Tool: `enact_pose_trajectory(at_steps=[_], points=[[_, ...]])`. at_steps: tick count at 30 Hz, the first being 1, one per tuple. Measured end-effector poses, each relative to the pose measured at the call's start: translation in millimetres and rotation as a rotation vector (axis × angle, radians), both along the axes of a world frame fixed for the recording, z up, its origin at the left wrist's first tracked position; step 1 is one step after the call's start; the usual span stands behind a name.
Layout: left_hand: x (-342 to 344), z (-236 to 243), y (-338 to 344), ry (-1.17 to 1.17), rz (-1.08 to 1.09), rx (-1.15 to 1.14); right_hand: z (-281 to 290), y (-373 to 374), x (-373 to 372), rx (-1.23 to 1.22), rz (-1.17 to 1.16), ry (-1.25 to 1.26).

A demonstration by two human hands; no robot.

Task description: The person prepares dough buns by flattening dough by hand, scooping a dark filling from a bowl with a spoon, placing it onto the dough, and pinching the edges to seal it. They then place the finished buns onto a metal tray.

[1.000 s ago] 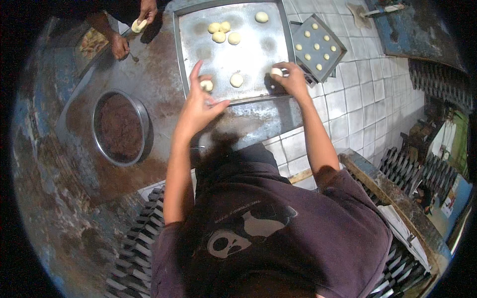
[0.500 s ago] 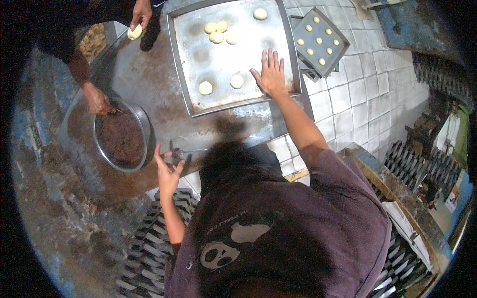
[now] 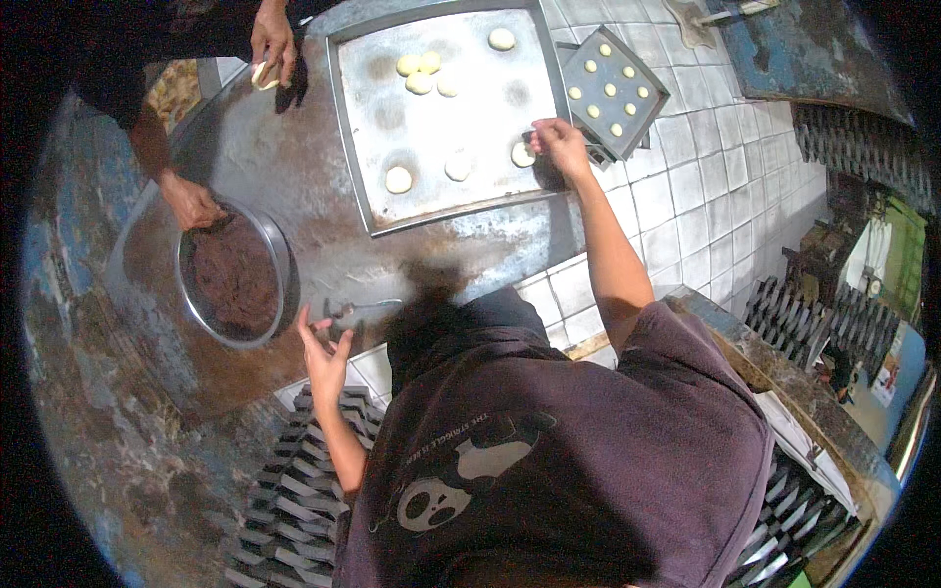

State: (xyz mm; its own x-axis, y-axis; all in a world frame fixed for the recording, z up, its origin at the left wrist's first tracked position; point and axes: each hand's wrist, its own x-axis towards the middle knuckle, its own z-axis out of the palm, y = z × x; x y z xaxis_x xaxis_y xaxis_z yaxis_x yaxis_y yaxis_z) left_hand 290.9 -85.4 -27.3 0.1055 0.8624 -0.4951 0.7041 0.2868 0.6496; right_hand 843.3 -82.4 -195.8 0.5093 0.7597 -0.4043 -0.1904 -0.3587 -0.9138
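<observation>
A large square metal baking tray [image 3: 480, 201] holds several pale dough balls, four of them clustered [image 3: 420, 74] near its far middle. My right hand [image 3: 561, 149] is over the tray's right side with its fingers curled in, and no object shows in them. Partly beneath its fingertips sits a dough ball [image 3: 523, 154]. Two more, a left dough ball [image 3: 398, 179] and a middle dough ball [image 3: 458, 168], lie along the near side. My left hand [image 3: 326, 358] is empty with its fingers apart, close to a spoon [image 3: 365, 305] on the table.
A co-worker's hand [image 3: 193, 203] reaches into a metal bowl of dark brown filling [image 3: 233, 269]; their other hand [image 3: 273, 44] holds a piece of pale dough [image 3: 263, 76]. A smaller tray of small dough balls [image 3: 642, 122] stands beyond the big tray, over white tiles [image 3: 686, 186].
My right hand, flat and spread on the tray before, has curled its fingers, uncovering a dough ball. My left hand has barely moved. The co-worker's dough piece has turned a little.
</observation>
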Motion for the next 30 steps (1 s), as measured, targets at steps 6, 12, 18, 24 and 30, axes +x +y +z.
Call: enact_pose_trajectory(at_steps=[6,12,18,24,30], points=[[-8,-3,-3,0.002,-0.012,0.038,-9,9,-3,-0.392,0.285,0.001],[-19,2,-20,0.025,0.034,0.001,-1,115,-22,-0.024,0.481,-0.966],[-16,24,-29,-0.030,0.055,0.071,-5,204,-64,-0.189,0.859,-1.301],[-16,3,-6,-0.497,0.313,0.029,21,202,-99,-0.271,1.168,-0.191],[52,-1,71,-0.799,0.523,0.118,154,99,-298,0.120,0.953,0.214]])
